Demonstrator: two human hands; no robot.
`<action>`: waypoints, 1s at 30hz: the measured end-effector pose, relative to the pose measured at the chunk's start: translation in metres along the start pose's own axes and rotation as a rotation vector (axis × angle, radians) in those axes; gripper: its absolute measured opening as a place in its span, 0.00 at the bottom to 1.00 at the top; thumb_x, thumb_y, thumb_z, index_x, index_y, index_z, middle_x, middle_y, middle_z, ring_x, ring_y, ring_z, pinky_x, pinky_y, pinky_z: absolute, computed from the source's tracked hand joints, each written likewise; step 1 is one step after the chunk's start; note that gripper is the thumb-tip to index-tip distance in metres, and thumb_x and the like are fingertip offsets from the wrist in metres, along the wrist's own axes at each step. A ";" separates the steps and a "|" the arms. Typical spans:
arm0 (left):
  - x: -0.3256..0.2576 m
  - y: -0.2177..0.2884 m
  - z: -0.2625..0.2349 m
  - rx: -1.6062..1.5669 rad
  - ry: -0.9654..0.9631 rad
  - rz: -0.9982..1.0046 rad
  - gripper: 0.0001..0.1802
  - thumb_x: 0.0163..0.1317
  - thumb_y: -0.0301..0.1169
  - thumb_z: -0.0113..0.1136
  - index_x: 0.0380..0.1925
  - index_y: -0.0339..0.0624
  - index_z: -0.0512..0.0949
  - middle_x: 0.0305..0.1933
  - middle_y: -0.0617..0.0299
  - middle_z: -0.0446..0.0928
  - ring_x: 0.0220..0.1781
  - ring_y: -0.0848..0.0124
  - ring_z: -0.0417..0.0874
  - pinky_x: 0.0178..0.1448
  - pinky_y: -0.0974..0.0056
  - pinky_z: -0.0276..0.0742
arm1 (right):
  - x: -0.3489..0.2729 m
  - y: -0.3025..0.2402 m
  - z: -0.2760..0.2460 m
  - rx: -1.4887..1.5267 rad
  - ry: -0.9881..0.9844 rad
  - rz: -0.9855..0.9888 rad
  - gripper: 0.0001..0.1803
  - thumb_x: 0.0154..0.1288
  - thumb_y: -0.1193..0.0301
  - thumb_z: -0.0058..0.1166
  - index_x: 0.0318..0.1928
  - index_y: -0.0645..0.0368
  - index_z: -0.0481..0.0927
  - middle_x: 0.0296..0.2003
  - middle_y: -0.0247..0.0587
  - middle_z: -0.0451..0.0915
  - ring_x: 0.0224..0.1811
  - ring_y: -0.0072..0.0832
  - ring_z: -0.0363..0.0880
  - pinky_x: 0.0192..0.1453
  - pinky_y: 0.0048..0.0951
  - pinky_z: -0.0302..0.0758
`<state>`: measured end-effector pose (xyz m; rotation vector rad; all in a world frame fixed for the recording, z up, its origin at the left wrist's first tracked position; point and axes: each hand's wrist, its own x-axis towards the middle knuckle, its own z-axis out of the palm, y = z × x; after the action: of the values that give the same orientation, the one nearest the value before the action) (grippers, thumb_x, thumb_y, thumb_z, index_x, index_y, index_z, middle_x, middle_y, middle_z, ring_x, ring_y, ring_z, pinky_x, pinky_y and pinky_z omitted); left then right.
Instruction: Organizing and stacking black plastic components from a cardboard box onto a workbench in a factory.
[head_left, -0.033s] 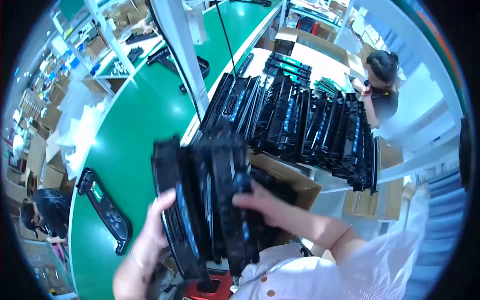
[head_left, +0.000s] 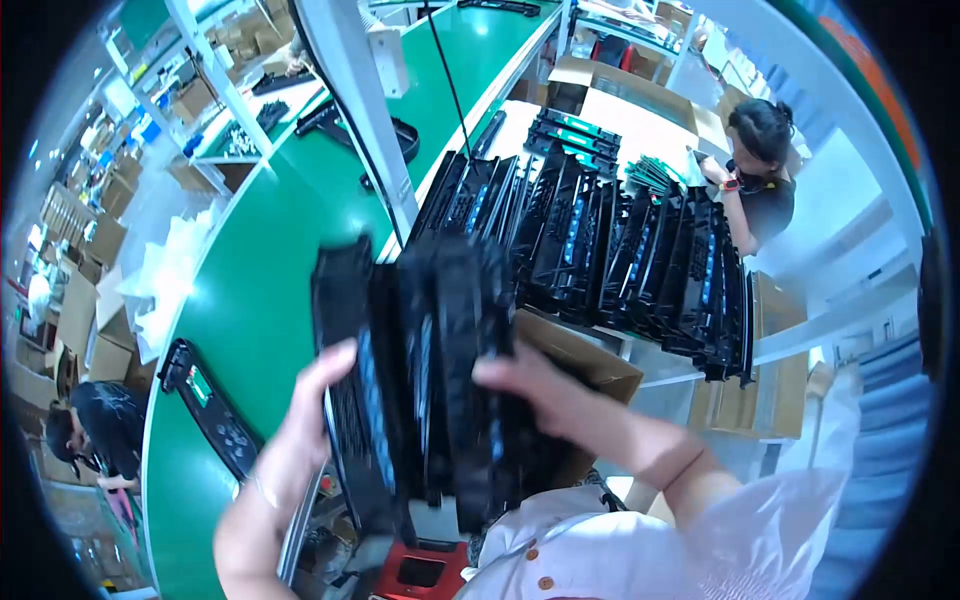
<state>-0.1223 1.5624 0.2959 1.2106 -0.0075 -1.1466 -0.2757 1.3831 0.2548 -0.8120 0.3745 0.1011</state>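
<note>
Beside green conveyor [head_left: 260,300], both hands' fingers [head_left: 330,365] clasp blurred black panels [head_left: 430,370], hiding their lower ends.

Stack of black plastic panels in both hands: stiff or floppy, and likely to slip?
Probably stiff: the black panels stand on edge between the left hand and right hand without sagging. Likely light for their size, being thin mouldings. Loose and unbound, so they may slide or fan apart.
</note>
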 end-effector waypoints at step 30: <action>0.275 0.125 0.086 0.898 0.045 0.216 0.34 0.61 0.30 0.54 0.65 0.55 0.52 0.54 0.49 0.71 0.48 0.61 0.77 0.50 0.48 0.72 | 0.120 -0.133 -0.111 -1.113 0.967 -0.335 0.36 0.60 0.45 0.44 0.51 0.69 0.70 0.52 0.59 0.70 0.58 0.49 0.68 0.60 0.44 0.65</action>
<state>0.0482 1.2993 0.2735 1.9608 -0.6630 -0.9324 -0.1651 1.2046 0.2335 -2.0109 1.1267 -0.4638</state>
